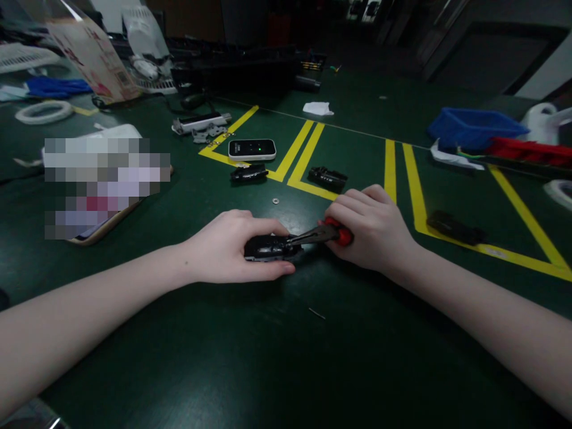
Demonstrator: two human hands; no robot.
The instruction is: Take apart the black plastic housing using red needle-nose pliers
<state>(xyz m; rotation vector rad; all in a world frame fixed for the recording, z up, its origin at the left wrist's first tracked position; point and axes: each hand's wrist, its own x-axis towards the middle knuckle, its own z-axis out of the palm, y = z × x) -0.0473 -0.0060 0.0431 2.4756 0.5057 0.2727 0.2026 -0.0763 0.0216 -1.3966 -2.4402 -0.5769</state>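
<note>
My left hand [236, 247] grips a black plastic part [268, 247] between thumb and fingers, low over the green tabletop. In my right hand [373, 229] is a pair of needle-nose pliers [315, 235] with red handles, my fingers wrapped round them. The tips of the pliers touch the right end of the black part; what lies between the jaws is too small to make out. A thin metal pin [317, 313] lies on the table in front of the hands. Just beyond them is a small metal washer [276, 201].
Similar black parts lie beyond the hands, one [248, 173] left and one [328, 177] near yellow tape; another [456, 227] is at right. A white-edged device [252, 149] with a green light sits behind. A blurred-out phone-like object [102, 190] is left, a blue bin [476, 128] far right.
</note>
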